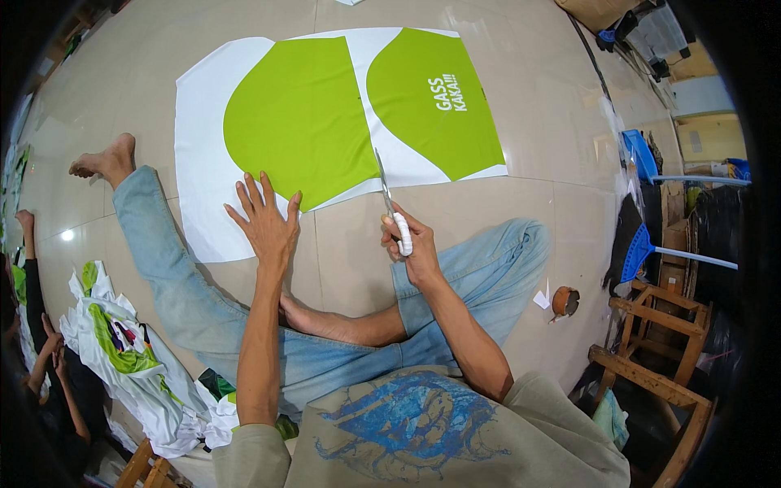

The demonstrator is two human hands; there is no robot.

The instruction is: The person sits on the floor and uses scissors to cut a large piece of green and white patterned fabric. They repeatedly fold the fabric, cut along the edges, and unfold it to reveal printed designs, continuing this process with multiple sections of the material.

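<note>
A wide piece of white cloth with bright green printed shapes point(293, 114) lies spread on the tiled floor in front of me. My left hand point(268, 226) rests flat on its near edge, fingers spread across the green and white. In my right hand point(419, 256) is a pair of scissors point(403, 234) with white-wrapped handles. Their blades point away from me and meet the cloth's near edge, where a white strip runs between the left and right green shapes. How far the blades are parted is hard to make out.
A heap of white and green cloth point(134, 358) lies at my left, near another person's hands point(53, 346). On my right are a brown ring-shaped object point(565, 302), a white scrap point(542, 298), wooden stools point(659, 382) and a blue long-handled tool point(639, 252).
</note>
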